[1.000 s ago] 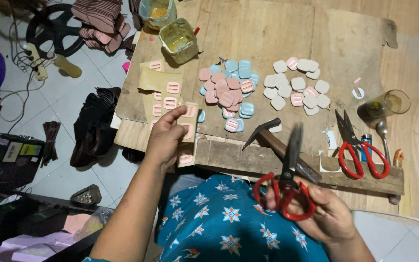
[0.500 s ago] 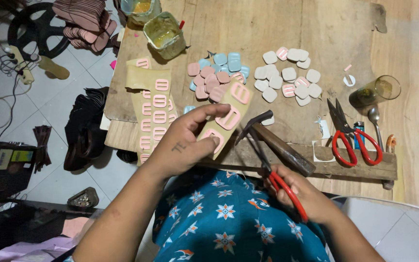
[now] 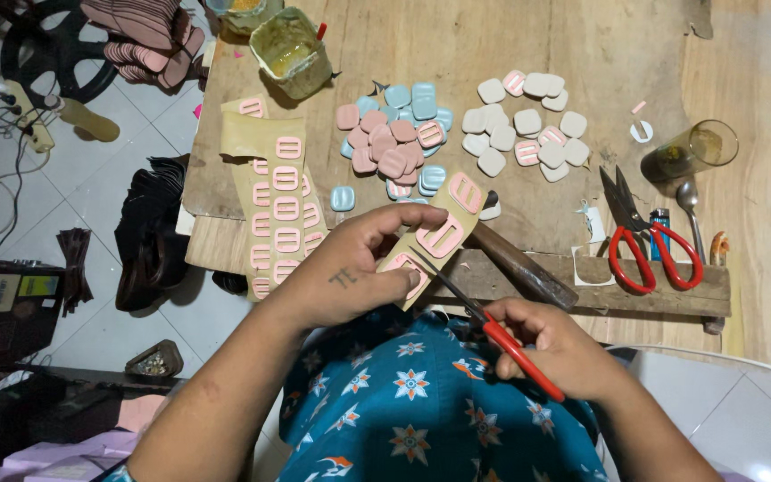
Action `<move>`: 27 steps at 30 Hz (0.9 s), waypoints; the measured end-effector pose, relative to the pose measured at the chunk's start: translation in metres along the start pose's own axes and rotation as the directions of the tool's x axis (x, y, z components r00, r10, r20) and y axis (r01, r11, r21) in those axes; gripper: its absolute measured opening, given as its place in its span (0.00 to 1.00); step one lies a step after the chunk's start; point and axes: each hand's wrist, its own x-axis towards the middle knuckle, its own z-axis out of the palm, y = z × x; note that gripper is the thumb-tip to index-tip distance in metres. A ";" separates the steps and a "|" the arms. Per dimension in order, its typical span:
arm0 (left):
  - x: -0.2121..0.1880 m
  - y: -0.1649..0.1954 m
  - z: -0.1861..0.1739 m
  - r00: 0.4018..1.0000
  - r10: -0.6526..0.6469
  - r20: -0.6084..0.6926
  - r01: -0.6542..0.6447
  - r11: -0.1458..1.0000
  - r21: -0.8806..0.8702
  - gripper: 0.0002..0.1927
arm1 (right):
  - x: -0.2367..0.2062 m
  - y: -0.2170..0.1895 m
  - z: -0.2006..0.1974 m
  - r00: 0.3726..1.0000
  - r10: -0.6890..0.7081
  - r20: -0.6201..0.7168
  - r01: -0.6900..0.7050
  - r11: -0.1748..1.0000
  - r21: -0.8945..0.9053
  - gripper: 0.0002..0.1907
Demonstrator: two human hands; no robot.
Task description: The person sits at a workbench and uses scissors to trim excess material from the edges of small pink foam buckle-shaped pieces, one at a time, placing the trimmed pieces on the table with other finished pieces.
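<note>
Strip of pink buckles point(image 3: 443, 234) pinched in left hand point(image 3: 350, 272) above near bench point(image 3: 582, 54) edge. Red scissors point(image 3: 493, 326) clenched in right hand point(image 3: 551, 344), blades at strip. Better to cut between buckles, fingertips clear.

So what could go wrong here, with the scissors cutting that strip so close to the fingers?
Three risks, as far as I can judge:
1. The red-handled scissors in the right hand meet the tan strip right by the left hand, whose fingertips could get nicked.
2. A crooked cut might slice into one of the pink buckle shapes on the strip.
3. The strip is held above the table edge, so a cut piece could drop to the floor.
</note>
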 end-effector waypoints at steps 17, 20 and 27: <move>-0.003 -0.002 0.002 0.997 -0.081 0.012 0.082 0.995 -0.054 0.34 | 0.001 0.005 0.004 1.000 0.018 0.004 -0.019 0.982 0.189 0.25; -0.003 -0.004 0.002 0.996 -0.086 0.008 0.086 0.995 -0.055 0.34 | 0.001 0.012 0.002 1.000 0.001 -0.002 0.000 0.984 0.176 0.20; -0.003 -0.015 0.002 0.996 -0.084 0.010 0.084 0.996 -0.031 0.35 | 0.008 0.023 0.010 0.999 -0.026 -0.045 0.031 0.992 0.122 0.12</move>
